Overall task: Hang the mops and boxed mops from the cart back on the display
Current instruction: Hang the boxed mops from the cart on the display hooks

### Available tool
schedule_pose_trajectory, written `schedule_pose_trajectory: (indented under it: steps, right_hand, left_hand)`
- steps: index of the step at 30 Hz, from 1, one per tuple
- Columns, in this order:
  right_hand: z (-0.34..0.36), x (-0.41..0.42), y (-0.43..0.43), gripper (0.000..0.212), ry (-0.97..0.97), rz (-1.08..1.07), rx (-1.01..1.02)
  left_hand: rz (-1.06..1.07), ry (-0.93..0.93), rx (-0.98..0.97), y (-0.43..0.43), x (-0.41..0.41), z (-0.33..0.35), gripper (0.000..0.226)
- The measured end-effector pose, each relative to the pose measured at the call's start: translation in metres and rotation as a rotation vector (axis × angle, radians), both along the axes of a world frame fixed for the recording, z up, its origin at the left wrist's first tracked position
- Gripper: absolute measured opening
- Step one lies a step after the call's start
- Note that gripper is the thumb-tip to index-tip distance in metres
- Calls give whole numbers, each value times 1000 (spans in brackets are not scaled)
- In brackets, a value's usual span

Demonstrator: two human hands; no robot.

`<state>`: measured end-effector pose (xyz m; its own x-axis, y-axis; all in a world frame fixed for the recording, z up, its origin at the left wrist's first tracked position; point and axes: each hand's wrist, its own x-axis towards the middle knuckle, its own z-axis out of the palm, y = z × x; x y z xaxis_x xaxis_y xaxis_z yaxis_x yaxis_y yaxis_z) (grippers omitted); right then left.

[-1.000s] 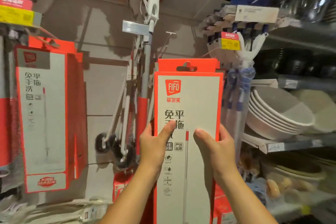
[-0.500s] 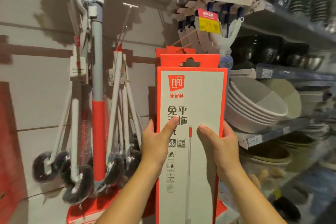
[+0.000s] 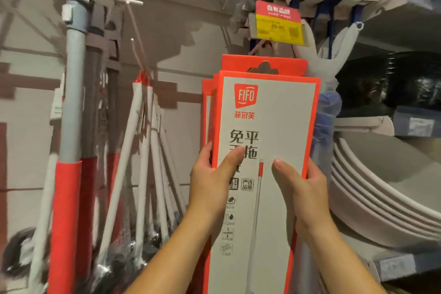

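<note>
Box: The mop box (image 3: 269, 126) stood straight up, with its long side running up and down. It was close in front of the wall.
Left hand: The left hand (image 3: 214, 174) gripped the box's left edge, with the thumb on the front.
Right hand: The right hand (image 3: 303, 184) gripped the right edge the same way.
Hands: They were apart, one on each side, at about the same height.
Hole: The hanging hole (image 3: 263, 69) sat in the red flap at the top, well above both hands.
Hook: I could not see it clearly. It was probably behind the yellow price tag (image 3: 278, 25), just above the hole.
Way to go: The box likely needed to go up a little, then back toward the wall.
Nearer hand: Neither was nearer, so both would lift together.
Neighbours: Another red box (image 3: 207, 112) hung just behind. Loose mops (image 3: 143, 150) hung to the left. Bowls (image 3: 381, 198) sat on the right.
</note>
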<state>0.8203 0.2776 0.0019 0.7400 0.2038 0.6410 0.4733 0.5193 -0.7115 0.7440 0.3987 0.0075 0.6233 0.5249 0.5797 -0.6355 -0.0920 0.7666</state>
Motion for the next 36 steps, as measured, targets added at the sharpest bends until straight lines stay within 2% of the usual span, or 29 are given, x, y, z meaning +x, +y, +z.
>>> schedule_pose_trajectory:
  steps: [2,5,10,16,25,29,32,36]
  right_hand:
    - [8,13,-4,43,-21,56,18]
    - [20,29,-6,39,-52,113,17]
    - [31,43,2,49,-36,226,21]
    - [32,51,9,51,-14,319,113]
    - [35,65,21,53,31,312,98]
    - [32,70,24,39,0,254,78]
    - [24,75,29,24,-9,198,66]
    - [10,75,38,31,-1,126,38]
  left_hand:
    - [39,-17,9,-4,13,5,48]
    - [107,-57,21,-6,25,11,43]
    - [188,-71,-9,-8,33,19,43]
    - [266,-71,80,0,40,28,51]
    - [308,-11,104,13,57,32,47]
    - [509,35,259,20,59,31,63]
    - [552,65,261,20,57,25,51]
    - [589,66,211,19,52,12,28]
